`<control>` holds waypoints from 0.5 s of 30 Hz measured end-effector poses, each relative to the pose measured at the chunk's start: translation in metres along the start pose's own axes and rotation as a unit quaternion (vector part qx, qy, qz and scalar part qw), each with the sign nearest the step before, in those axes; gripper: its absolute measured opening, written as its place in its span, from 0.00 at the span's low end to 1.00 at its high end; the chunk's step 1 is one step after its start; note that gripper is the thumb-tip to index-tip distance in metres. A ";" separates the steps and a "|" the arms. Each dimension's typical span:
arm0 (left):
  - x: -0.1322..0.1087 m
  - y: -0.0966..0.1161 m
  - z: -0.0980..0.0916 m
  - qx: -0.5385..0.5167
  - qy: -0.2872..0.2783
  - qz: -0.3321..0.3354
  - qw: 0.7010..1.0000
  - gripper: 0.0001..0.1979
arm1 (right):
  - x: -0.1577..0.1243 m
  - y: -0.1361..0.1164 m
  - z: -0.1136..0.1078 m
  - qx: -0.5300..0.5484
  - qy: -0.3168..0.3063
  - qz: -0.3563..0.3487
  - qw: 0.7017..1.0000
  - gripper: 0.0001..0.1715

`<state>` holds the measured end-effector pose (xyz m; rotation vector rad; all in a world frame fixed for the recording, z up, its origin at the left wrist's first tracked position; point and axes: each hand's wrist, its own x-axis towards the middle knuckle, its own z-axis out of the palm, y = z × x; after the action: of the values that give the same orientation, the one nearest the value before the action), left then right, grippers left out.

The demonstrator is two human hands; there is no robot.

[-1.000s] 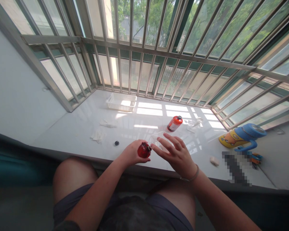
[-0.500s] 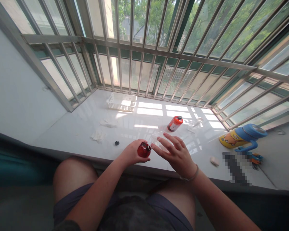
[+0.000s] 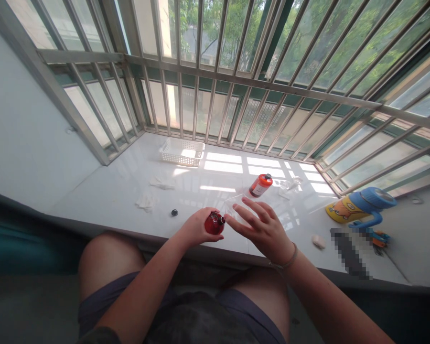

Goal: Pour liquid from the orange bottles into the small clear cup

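My left hand (image 3: 199, 224) is wrapped round a dark red bottle (image 3: 213, 224), tilted so its narrow uncapped mouth points right. My right hand (image 3: 263, 224) is beside that mouth with fingers spread; one fingertip is very near it, and whether it touches I cannot tell. Partly hidden behind these fingers is a clear, flat-looking piece (image 3: 232, 203) on the white ledge (image 3: 129, 177). A small black cap (image 3: 174, 213) lies left of my left hand. Beyond my right hand rests an orange-red bottle (image 3: 261, 185) with a black top and a pale label.
A white plastic basket (image 3: 182, 153) stands near the barred window. Crumpled tissues (image 3: 145, 202) lie at the left, and more crumpled clear or white material (image 3: 290, 187) at the right. A blue-and-yellow flask (image 3: 358, 205), a pale lump (image 3: 318, 241) and a blurred-out dark object (image 3: 351, 253) are further right.
The view has shifted very slightly. Both hands and the red bottle hold practically the same position.
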<state>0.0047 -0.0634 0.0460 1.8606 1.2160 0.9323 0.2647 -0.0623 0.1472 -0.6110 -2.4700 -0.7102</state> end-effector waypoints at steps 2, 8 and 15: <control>0.000 -0.001 0.000 0.001 0.000 0.000 1.000 0.40 | 0.002 0.001 -0.001 -0.001 0.006 -0.006 1.000 0.26; -0.001 0.000 -0.001 0.000 0.000 0.003 1.000 0.40 | 0.004 0.002 -0.001 0.001 0.006 -0.015 1.000 0.26; -0.001 0.000 -0.001 -0.001 0.004 0.002 1.000 0.39 | 0.004 0.003 -0.002 0.012 0.001 -0.025 1.000 0.26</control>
<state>0.0037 -0.0645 0.0464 1.8603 1.2163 0.9434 0.2639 -0.0606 0.1519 -0.5400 -2.4959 -0.6991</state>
